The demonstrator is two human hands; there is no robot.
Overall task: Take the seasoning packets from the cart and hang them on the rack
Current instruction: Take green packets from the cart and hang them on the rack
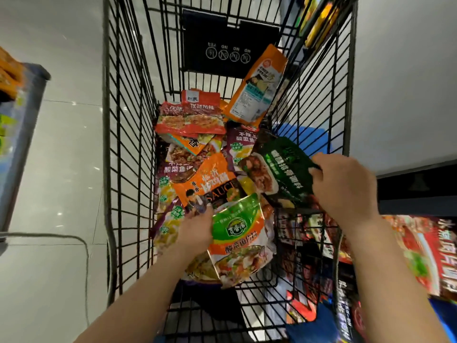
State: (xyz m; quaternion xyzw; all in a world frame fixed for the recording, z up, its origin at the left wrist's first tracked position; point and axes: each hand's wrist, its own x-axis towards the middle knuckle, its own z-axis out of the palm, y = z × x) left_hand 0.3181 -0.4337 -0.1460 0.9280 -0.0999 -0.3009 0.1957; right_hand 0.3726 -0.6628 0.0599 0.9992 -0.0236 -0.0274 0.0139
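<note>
A black wire shopping cart [118, 149] fills the middle of the view, with several seasoning packets piled on its bottom. My left hand [195, 231] is down inside the cart, gripping a green and orange packet [239, 241] by its left edge. My right hand [343, 186] is at the cart's right side, fingers closed on the edge of a dark green packet [282, 169]. An orange packet [202, 184] and red packets [195, 117] lie among the pile. A tall orange and white packet [259, 87] leans against the far right corner.
Packets hang in rows on the rack [420, 253] at the lower right, beyond the cart's side. A shelf edge with orange goods [17, 115] stands at the left. Pale tiled floor [61, 181] lies between that shelf and the cart.
</note>
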